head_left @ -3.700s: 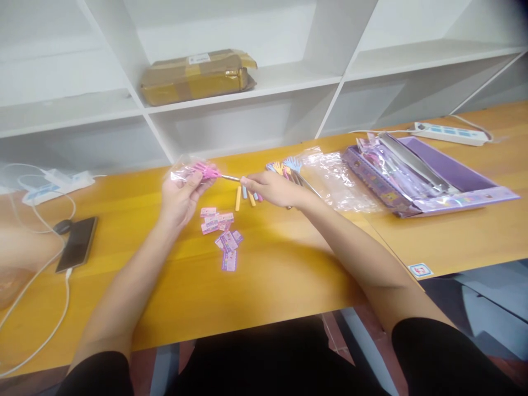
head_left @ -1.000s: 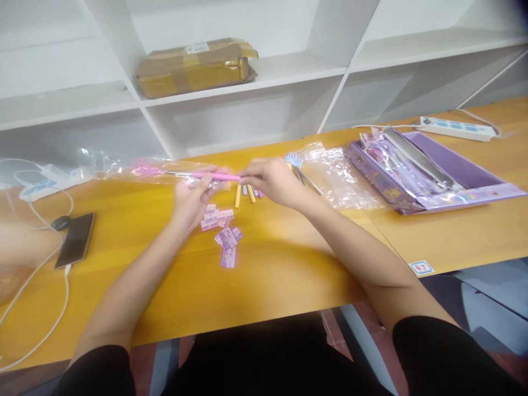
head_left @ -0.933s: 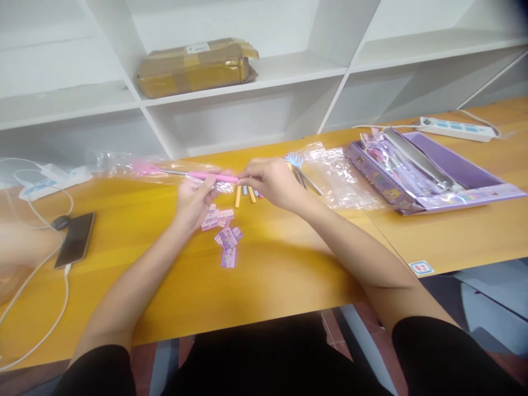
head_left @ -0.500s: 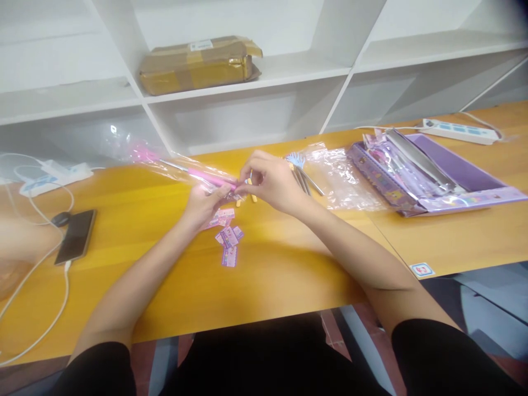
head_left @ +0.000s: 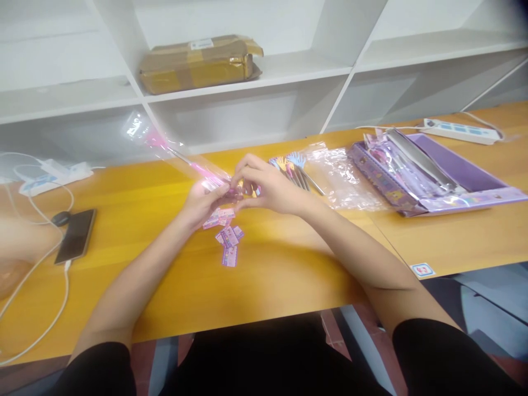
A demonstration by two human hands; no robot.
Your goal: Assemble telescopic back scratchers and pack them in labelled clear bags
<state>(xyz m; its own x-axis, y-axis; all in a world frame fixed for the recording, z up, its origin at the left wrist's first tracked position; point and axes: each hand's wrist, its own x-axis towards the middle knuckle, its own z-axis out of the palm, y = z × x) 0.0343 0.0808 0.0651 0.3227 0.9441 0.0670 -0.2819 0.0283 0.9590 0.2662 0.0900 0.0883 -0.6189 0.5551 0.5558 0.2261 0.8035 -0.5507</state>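
A pink telescopic back scratcher with a metal shaft lies inside a clear plastic bag, slanting up to the left above the table. My left hand is closed around its handle end through the plastic. My right hand meets it there, fingers curled at the near end of the bag; the exact grip is partly hidden. Behind my right hand lie several more back scratchers with blue and yellow claw heads. Small pink and purple printed cards are scattered below my hands.
Loose clear plastic bags lie beside a purple open box with packaged items. At left are a phone, cables and a power strip; another power strip sits far right. A taped carton rests on the shelf.
The bagged back scratcher has tilted more steeply, its head moving up and right. My right hand's fingers have shifted at the bag's end, and its thumb has dropped lower.
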